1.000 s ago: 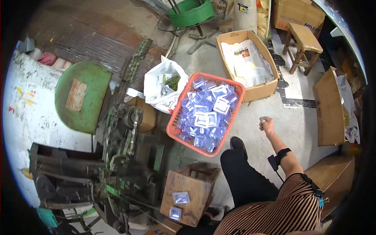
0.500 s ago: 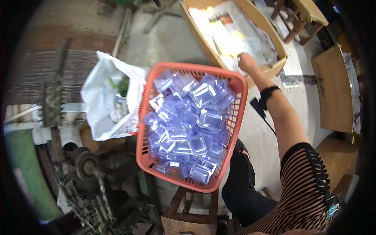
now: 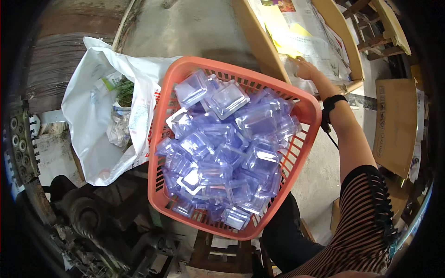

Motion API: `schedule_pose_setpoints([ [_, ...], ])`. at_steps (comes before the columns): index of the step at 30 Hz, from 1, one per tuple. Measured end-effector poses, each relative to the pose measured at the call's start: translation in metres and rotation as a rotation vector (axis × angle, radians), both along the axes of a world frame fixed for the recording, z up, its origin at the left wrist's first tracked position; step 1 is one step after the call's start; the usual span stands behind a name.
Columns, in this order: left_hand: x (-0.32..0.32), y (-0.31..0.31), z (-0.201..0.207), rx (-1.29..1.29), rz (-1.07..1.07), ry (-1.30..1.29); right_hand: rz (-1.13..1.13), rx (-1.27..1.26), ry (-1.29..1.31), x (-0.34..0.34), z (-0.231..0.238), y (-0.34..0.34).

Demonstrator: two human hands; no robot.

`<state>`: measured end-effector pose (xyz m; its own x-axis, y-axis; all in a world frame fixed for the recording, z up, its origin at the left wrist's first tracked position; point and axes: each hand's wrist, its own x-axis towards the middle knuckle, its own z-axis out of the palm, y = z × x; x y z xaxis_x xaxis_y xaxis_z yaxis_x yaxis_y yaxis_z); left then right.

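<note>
1 right hand flat, fingers spread on newspaper in cardboard box | orange basket just beside wrist

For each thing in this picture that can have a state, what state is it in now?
Orange basket: heaped with clear plastic cases.
Cardboard box: open, lined with newspapers.
White plastic bag: open, with greenery inside.
Right hand: reaching into the cardboard box, resting on the newspapers.
Left hand: not in view.
</note>
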<state>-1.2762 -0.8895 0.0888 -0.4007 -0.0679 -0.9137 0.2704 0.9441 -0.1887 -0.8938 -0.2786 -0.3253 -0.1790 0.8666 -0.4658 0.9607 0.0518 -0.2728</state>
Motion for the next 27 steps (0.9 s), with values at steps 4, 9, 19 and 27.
schedule_pose_setpoints([
  [4,0.008,0.000,-0.020,0.019,0.055,-0.095,-0.080,0.095,-0.003,0.010,-0.004,-0.009],
  [9,0.015,-0.019,-0.035,0.042,0.125,-0.184,-0.328,0.275,0.303,0.011,0.053,-0.029],
  [19,-0.016,-0.101,-0.069,0.274,0.225,-0.371,-0.992,0.530,0.933,-0.004,0.219,-0.226],
  [27,0.031,-0.224,-0.053,0.492,0.491,-0.401,-0.931,-0.190,1.726,-0.141,0.271,-0.372],
])
